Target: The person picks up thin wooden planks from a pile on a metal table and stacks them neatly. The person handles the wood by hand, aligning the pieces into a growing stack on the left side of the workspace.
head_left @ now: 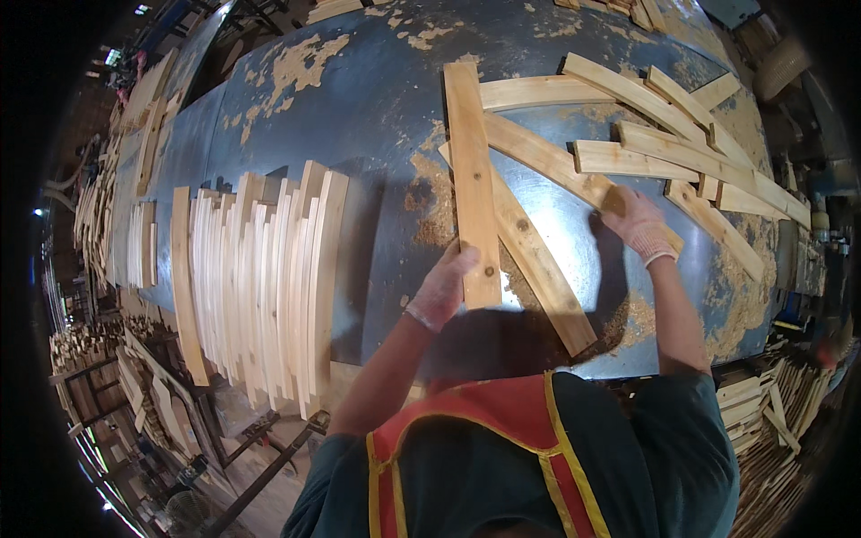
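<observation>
My left hand (441, 285), in a pale work glove, is closed on the lower left edge of a wooden board (473, 188) with dark knots, which points away from me. My gloved right hand (639, 222) has its fingers wrapped over the near right part of a second wooden board (543, 154), which slants from upper left to lower right. A third wooden board (547, 269) lies aslant between my hands, its far end passing under the board at my left hand.
The dark metal table (377, 108) carries patches of sawdust (309, 67). Several loose boards (708, 161) lie crossed at the right. A row of boards on edge (260, 278) stands at the left, reaching the table's near edge. More wood (753, 403) is stacked below at the right.
</observation>
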`<control>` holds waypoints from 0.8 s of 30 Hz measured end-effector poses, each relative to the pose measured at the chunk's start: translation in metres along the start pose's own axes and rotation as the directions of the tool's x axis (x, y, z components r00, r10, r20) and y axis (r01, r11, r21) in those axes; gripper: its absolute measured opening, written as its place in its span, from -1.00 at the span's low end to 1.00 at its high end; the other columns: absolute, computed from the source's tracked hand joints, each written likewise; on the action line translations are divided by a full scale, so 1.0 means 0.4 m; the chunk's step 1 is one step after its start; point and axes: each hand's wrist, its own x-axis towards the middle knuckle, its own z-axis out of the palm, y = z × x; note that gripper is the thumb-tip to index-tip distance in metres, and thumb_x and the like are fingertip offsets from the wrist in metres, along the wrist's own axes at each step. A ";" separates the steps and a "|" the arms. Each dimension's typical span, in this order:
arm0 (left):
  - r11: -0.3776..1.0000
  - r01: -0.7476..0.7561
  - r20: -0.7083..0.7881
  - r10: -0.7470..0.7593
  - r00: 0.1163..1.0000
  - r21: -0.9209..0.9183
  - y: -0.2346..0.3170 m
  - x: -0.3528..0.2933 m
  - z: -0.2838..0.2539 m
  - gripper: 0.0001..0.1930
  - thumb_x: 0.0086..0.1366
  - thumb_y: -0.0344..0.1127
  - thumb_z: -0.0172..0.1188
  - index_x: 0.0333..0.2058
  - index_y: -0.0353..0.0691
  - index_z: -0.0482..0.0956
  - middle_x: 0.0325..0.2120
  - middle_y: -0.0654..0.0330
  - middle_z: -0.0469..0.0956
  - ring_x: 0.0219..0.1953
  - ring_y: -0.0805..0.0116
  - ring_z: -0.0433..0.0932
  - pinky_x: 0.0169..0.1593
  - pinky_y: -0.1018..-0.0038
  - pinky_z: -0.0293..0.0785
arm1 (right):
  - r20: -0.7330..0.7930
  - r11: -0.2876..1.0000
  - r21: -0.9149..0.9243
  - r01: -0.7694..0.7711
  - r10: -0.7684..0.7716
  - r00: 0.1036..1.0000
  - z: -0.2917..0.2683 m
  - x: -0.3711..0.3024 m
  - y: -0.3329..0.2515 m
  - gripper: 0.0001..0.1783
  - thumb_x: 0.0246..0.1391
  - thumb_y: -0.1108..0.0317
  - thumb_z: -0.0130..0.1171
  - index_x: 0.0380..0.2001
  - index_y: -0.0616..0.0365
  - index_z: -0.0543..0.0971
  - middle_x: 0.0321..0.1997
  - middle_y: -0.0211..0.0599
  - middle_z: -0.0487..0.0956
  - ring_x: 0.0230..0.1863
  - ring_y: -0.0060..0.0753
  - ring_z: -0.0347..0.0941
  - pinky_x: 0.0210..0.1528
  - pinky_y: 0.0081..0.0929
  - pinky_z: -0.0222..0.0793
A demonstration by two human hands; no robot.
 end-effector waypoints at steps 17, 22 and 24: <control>-0.359 0.356 0.002 0.707 0.708 0.863 0.018 -0.581 -0.439 -0.36 0.14 -0.30 0.34 0.26 -0.05 0.53 0.31 0.05 0.44 0.41 -0.18 0.32 0.42 -0.09 0.25 | -0.094 0.999 0.046 0.009 -0.004 0.996 0.283 -0.366 -0.297 0.23 -0.12 0.03 0.54 0.54 0.19 0.13 0.16 0.18 0.56 0.23 0.08 0.51 0.33 -0.13 0.45; -0.399 0.535 0.008 0.807 0.591 0.745 0.021 -0.649 -0.552 -0.31 0.27 -0.17 0.36 0.36 -0.11 0.40 0.37 0.05 0.37 0.45 -0.14 0.26 0.43 0.00 0.26 | 0.003 0.633 0.769 0.084 -0.135 0.991 0.270 -0.432 -0.452 0.16 -0.13 0.04 0.54 0.48 0.17 0.21 0.09 0.12 0.62 0.09 -0.05 0.60 0.19 -0.19 0.54; -0.422 0.368 0.051 0.712 0.701 0.829 0.060 -0.603 -0.532 -0.29 0.30 -0.10 0.35 0.39 -0.06 0.38 0.40 0.03 0.34 0.46 -0.14 0.26 0.47 -0.01 0.20 | 0.021 0.409 0.911 0.052 -0.172 0.985 0.397 -0.450 -0.540 0.20 -0.13 0.03 0.55 0.51 0.17 0.17 0.08 0.10 0.63 0.05 -0.12 0.60 0.16 -0.24 0.55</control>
